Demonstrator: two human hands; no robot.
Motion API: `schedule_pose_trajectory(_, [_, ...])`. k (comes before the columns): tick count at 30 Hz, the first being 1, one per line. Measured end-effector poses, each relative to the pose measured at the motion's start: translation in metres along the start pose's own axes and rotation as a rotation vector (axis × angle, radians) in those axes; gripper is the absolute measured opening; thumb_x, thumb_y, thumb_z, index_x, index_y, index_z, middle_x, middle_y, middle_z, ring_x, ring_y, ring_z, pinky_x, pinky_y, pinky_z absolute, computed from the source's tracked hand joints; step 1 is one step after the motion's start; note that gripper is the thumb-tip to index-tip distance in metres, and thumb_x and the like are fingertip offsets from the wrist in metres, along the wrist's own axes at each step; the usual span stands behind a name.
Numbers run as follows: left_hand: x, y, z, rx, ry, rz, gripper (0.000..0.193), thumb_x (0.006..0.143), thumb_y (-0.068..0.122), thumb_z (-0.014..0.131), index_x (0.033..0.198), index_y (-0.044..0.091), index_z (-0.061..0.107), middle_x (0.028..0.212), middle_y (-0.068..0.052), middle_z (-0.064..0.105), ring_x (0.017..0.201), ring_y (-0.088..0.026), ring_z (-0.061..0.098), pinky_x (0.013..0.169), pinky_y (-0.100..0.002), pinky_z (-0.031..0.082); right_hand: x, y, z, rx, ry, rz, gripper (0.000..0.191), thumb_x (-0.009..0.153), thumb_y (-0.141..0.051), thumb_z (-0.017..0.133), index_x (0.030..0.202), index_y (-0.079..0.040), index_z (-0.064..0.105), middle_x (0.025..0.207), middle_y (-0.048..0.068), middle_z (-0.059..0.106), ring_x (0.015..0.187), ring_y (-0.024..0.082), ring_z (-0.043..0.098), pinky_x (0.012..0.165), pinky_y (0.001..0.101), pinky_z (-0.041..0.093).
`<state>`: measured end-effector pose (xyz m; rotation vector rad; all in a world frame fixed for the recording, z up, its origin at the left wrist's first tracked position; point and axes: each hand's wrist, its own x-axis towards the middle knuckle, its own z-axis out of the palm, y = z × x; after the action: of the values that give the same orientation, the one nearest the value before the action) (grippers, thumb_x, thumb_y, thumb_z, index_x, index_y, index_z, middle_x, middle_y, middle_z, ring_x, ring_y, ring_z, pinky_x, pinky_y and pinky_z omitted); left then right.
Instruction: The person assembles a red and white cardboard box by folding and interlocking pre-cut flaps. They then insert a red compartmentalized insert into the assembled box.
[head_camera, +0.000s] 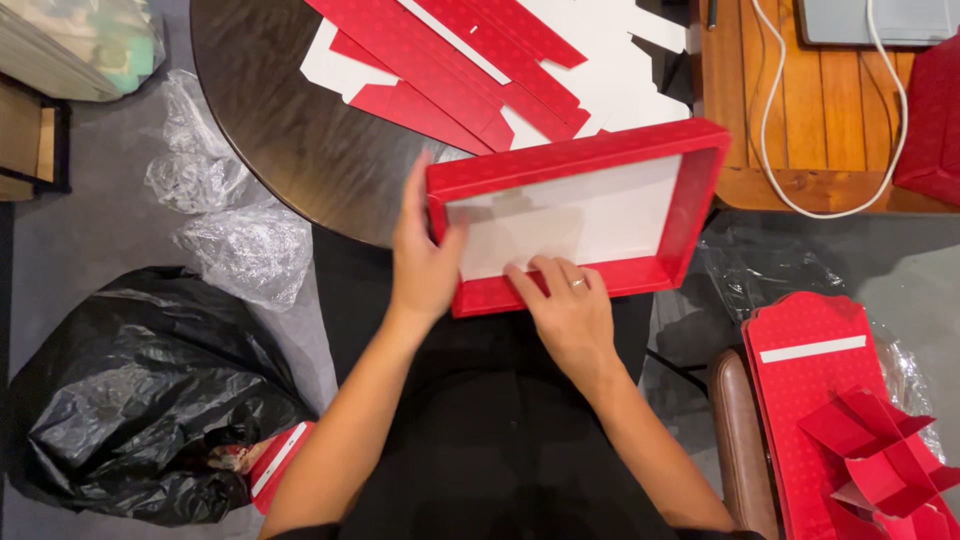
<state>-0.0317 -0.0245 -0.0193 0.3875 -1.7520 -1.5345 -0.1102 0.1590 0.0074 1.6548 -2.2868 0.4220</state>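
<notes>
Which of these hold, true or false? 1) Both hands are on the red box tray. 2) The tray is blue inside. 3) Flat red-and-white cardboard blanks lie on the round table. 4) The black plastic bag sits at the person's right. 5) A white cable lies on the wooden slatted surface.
1) True: the left hand grips the red box tray at its left wall, and the right hand presses its near edge.
2) False: the inside is white.
3) True: the cardboard blanks lie flat on the round table.
4) False: the black plastic bag lies on the floor at the person's left.
5) True: the white cable loops over the wooden slatted surface.
</notes>
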Motion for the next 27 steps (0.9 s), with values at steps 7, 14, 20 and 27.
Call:
schedule_pose_trajectory(7, [-0.043, 0.007, 0.011, 0.432, -0.142, -0.063, 0.083, 0.085, -0.009, 0.06, 0.16, 0.006, 0.029, 0.131, -0.022, 0.056, 0.12, -0.042, 0.059, 0.1, -0.043, 0.051, 0.004, 0.004, 0.022, 0.118, 0.035, 0.072, 0.049, 0.074, -0.001, 0.07, 0.124, -0.005, 0.069, 0.116, 0.009, 0.062, 0.109, 0.027, 0.064, 0.081, 0.0402, 0.049])
schedule_pose_trajectory(14, [-0.034, 0.007, 0.009, 0.566, -0.12, -0.009, 0.083, 0.085, -0.012, 0.054, 0.161, 0.007, 0.031, 0.125, -0.021, 0.057, 0.108, -0.046, 0.063, 0.087, -0.048, 0.054, 0.007, -0.008, 0.037, 0.362, 0.114, 0.123, 0.062, 0.066, -0.005, 0.08, 0.125, 0.003, 0.063, 0.122, 0.019, 0.059, 0.116, 0.039, 0.059, 0.096, 0.0474, 0.051])
schedule_pose_trajectory(20, [-0.042, 0.001, 0.007, 0.44, -0.099, 0.012, 0.081, 0.085, -0.016, 0.049, 0.161, 0.007, 0.034, 0.128, -0.022, 0.056, 0.114, -0.044, 0.064, 0.093, -0.045, 0.054, 0.005, -0.02, 0.042, 0.502, 0.134, 0.166, 0.062, 0.071, -0.007, 0.082, 0.128, 0.005, 0.06, 0.127, 0.02, 0.058, 0.118, 0.039, 0.059, 0.102, 0.0462, 0.051])
schedule_pose_trajectory(27, [-0.05, -0.01, 0.008, 0.371, -0.024, 0.056, 0.073, 0.087, -0.017, 0.046, 0.156, 0.004, 0.042, 0.128, -0.021, 0.057, 0.115, -0.038, 0.064, 0.097, -0.039, 0.054, 0.008, -0.021, 0.042, 0.569, 0.139, 0.163, 0.057, 0.071, -0.007, 0.084, 0.122, 0.004, 0.061, 0.123, 0.02, 0.058, 0.116, 0.039, 0.059, 0.1, 0.0453, 0.052])
